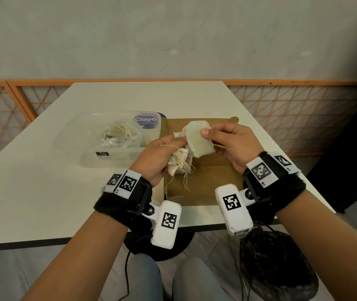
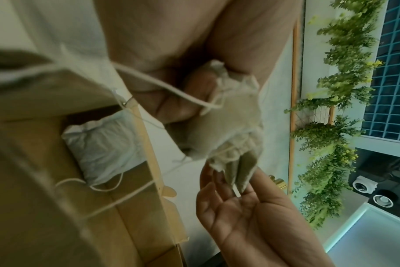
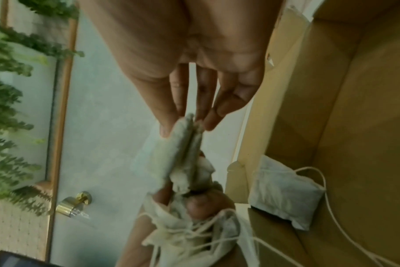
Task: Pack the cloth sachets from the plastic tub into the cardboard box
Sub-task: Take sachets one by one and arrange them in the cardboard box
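Above the open cardboard box, my left hand grips a bundle of cream cloth sachets with loose strings hanging down. My right hand pinches a flat pale sachet between thumb and fingers, its lower end still against the left hand's bundle. The right wrist view shows this sachet as two layers pressed together. One white sachet lies on the box floor, also visible in the left wrist view. The clear plastic tub to the left holds more sachets in a plastic bag.
A round blue ClayG lid sits at the tub's far right corner. The white table has bare surface left of the tub and behind the box. An orange lattice railing runs behind the table.
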